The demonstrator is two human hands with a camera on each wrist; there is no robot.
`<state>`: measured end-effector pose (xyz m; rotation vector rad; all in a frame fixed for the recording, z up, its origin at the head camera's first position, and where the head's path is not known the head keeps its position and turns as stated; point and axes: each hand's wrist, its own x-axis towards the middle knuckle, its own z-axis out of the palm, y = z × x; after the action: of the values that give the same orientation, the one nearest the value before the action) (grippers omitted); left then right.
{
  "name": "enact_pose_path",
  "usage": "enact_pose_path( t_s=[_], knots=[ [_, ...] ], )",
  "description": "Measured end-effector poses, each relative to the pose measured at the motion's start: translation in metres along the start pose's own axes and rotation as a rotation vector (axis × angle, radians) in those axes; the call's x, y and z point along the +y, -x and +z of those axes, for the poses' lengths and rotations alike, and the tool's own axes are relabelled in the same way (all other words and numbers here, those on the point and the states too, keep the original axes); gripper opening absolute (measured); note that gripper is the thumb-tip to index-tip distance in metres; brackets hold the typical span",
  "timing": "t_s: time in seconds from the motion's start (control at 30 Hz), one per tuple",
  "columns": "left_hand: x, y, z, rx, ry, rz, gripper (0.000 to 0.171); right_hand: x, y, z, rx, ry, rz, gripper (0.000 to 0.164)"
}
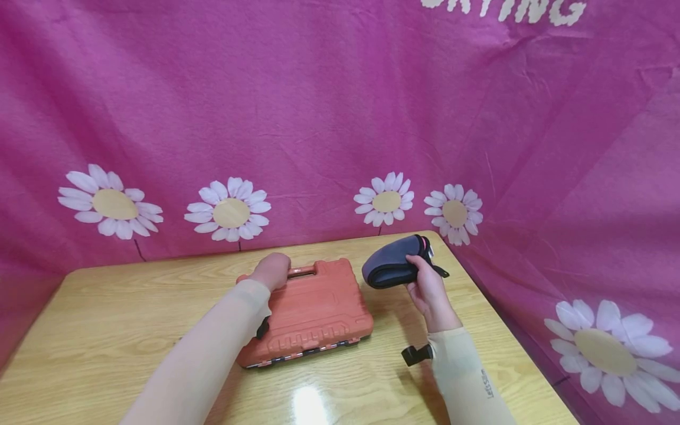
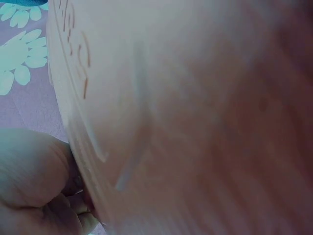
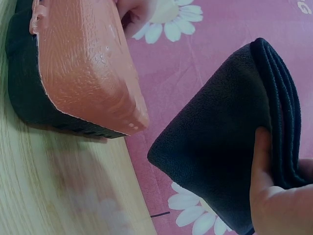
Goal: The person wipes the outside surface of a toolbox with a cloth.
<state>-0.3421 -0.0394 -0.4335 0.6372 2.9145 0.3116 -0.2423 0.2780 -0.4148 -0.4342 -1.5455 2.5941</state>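
An orange hard plastic carrying case (image 1: 319, 307) with a dark lower half sits over the middle of the table, its hinged edge toward me. At its far side my left hand (image 1: 271, 271) grips the handle (image 1: 301, 271). The left wrist view has those curled fingers (image 2: 73, 205) at the case's edge, and the lid (image 2: 195, 107) fills most of the picture. To the right of the case, my right hand (image 1: 431, 295) holds a folded dark grey cloth (image 1: 390, 262) with black edging, raised above the table. The right thumb (image 3: 261, 156) lies across its folded layers.
The wooden table (image 1: 138, 330) ends at a right edge beyond my right forearm. Behind it and along the right hangs a magenta curtain (image 1: 308, 118) printed with white daisies. A black wrist mount (image 1: 416, 355) sticks out from the right sleeve.
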Motion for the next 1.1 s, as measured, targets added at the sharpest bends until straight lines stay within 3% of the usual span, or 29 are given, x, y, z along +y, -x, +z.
enact_pose_path(
  t_s=[0.3,0.43,0.63,0.77,0.87,1.1],
  knots=[
    [0.002,0.005,-0.002,0.017,0.011,-0.009,0.017,0.000,-0.001,0.001,-0.010,0.007,0.005,0.046],
    [0.004,0.007,-0.005,0.040,0.015,0.004,0.018,0.000,-0.002,0.000,0.004,0.004,0.011,0.042],
    [0.004,0.008,-0.012,0.122,0.020,0.060,0.021,-0.001,-0.001,0.001,-0.005,0.002,0.020,0.046],
    [0.006,0.007,-0.017,0.169,0.023,0.097,0.023,-0.001,-0.001,0.001,-0.006,-0.007,0.017,0.040],
    [0.009,0.010,-0.022,0.181,0.027,0.104,0.020,-0.002,-0.001,0.001,-0.003,-0.012,0.017,0.037],
    [0.015,0.017,-0.035,0.190,0.057,0.100,0.019,-0.004,0.000,0.001,-0.002,-0.012,0.025,0.049]
  ],
)
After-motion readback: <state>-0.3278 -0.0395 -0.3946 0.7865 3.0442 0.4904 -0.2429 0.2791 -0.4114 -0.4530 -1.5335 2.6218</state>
